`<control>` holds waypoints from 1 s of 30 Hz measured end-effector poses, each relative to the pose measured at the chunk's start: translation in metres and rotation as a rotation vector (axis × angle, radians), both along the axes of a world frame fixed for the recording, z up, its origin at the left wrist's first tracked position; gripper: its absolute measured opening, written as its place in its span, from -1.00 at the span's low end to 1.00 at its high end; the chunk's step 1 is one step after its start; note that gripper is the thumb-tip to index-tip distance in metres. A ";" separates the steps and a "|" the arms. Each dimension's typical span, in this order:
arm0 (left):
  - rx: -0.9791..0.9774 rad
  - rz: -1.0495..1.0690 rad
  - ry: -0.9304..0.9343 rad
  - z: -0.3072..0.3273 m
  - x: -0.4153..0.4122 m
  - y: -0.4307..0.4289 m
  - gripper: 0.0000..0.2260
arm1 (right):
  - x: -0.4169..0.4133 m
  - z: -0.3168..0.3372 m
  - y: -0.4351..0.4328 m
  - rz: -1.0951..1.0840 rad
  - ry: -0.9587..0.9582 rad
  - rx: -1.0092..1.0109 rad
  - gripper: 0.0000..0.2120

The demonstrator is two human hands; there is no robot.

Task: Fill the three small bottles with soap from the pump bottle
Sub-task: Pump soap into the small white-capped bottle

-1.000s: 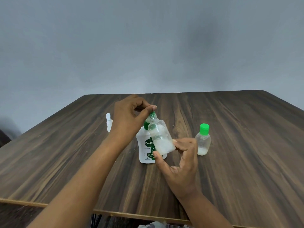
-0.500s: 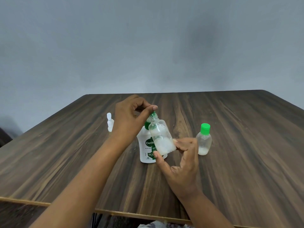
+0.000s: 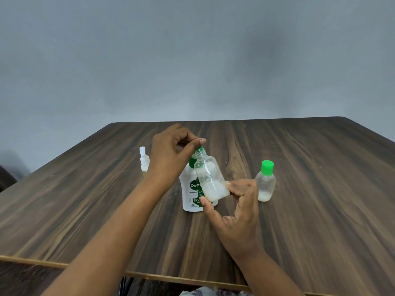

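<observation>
Over woodgrain table, right fingers pinching clear bottle, left fingers round green pump

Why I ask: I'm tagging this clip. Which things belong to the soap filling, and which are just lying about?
Belong: pump bottle, gripped at its head by the left hand; open small bottle, held tilted by the right hand; green-capped small bottle; white-topped small bottle.
Just there: table; grey wall; patterned cloth below the table's near edge.

A dark wood-grain table (pale trim on its near edge) fronts a grey wall.
</observation>
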State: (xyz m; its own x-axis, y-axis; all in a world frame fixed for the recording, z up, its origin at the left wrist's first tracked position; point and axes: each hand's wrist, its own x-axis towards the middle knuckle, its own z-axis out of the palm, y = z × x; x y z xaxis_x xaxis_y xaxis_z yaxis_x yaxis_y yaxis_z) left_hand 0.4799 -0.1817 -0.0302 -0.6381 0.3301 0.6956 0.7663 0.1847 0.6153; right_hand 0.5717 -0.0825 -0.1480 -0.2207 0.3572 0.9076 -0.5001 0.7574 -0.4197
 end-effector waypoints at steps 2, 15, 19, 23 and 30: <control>-0.010 0.001 0.006 0.005 0.000 -0.001 -0.87 | 0.000 0.000 0.000 0.008 -0.005 -0.017 -0.60; 0.010 0.009 0.002 -0.004 -0.004 0.000 -0.84 | 0.002 0.001 0.000 -0.001 -0.013 0.002 -0.60; 0.010 0.007 0.013 0.000 -0.002 0.000 -0.85 | 0.002 0.003 -0.001 -0.012 -0.019 0.001 -0.60; -0.021 0.002 0.019 0.007 -0.003 -0.001 -0.87 | 0.002 0.004 -0.001 -0.012 -0.016 -0.017 -0.59; 0.003 0.002 0.023 -0.002 -0.003 0.000 -0.85 | 0.002 0.002 -0.001 -0.013 -0.007 0.006 -0.60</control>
